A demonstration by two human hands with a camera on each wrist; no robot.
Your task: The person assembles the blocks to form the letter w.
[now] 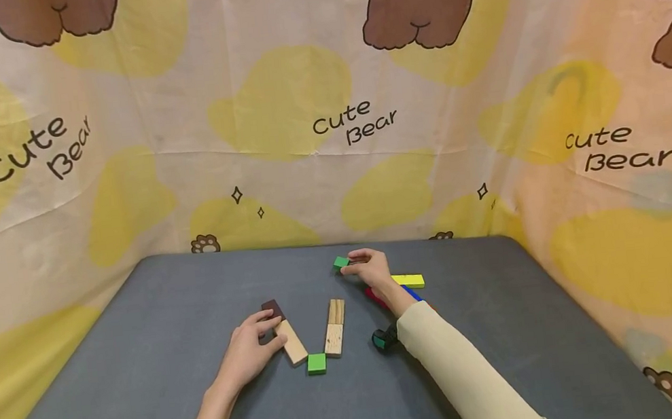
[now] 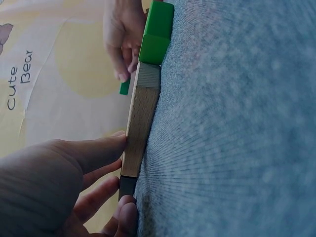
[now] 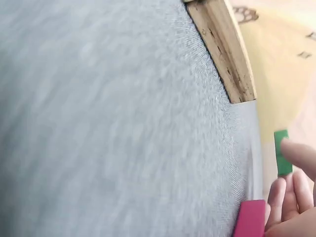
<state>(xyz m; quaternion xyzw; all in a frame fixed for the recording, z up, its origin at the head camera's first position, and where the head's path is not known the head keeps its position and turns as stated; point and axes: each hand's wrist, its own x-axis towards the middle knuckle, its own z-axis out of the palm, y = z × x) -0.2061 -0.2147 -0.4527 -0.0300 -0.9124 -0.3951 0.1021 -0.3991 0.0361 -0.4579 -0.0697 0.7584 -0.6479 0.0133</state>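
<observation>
Pinching the small green block between thumb and fingers, my right hand is out toward the far side of the table, and that's the step I'd call here: handling one block while the left hand minds a row. Over on the left, that hand is loosely bent, thumb resting against the pale block and fingertips at the dark brown block lying end to end with it; a steadying touch, I'd say, rather than a firm grip. What does the next move call for? My read: a light, sure pinch on the green, calm left fingers so the row doesn't skew, and my right forearm kept off the yellow block, the blue block and the red block, the last two partly hidden from me. And look at this layout: two rows splaying away from the near green block in a V, with the knotty block and the grained block making the right side. The piece I'm pinching sits farther out than that right row: plain green, flat-faced, crisp-edged, short beside the wooden lengths. It seems lifted, though I can't swear its underside clears the table.
</observation>
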